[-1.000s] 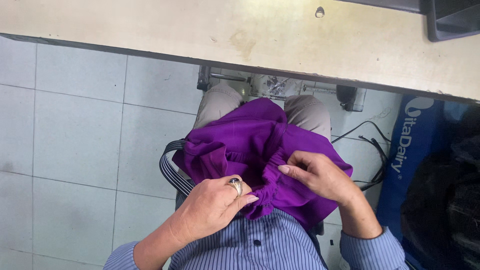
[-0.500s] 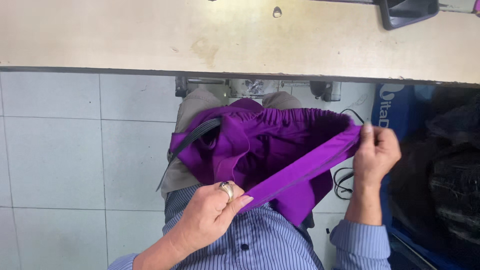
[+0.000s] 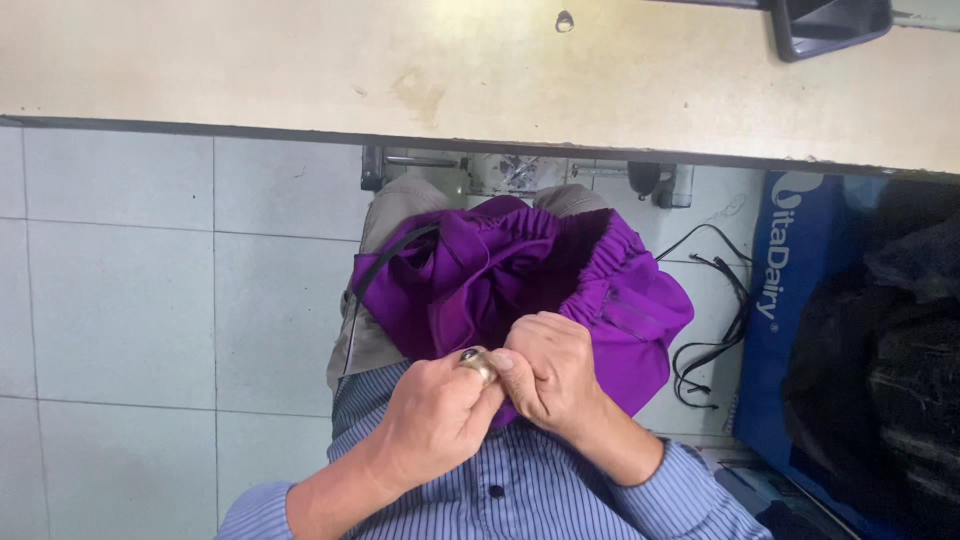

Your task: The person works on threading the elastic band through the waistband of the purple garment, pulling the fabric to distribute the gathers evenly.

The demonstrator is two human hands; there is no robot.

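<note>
On your lap, below the edge of the worktop (image 3: pixel 300 70), the purple garment (image 3: pixel 560 290) now lies bunched again, its elastic waistband no longer stretched out to the side. Your right hand (image 3: pixel 548 372) has come back in to meet your left hand (image 3: pixel 432 418), both pinched shut on the same fold of cloth just above your striped shirt (image 3: pixel 500 505).

— Any room around the hands?
— To the left, bare floor tiles (image 3: pixel 150 300). Far side, the table edge (image 3: pixel 300 125) overhangs the purple garment (image 3: pixel 520 280).
— Right?
— Crowded: black cables (image 3: pixel 715 330), a blue sack (image 3: pixel 790 310) (a dark bundle (image 3: pixel 890 370) beyond).
</note>
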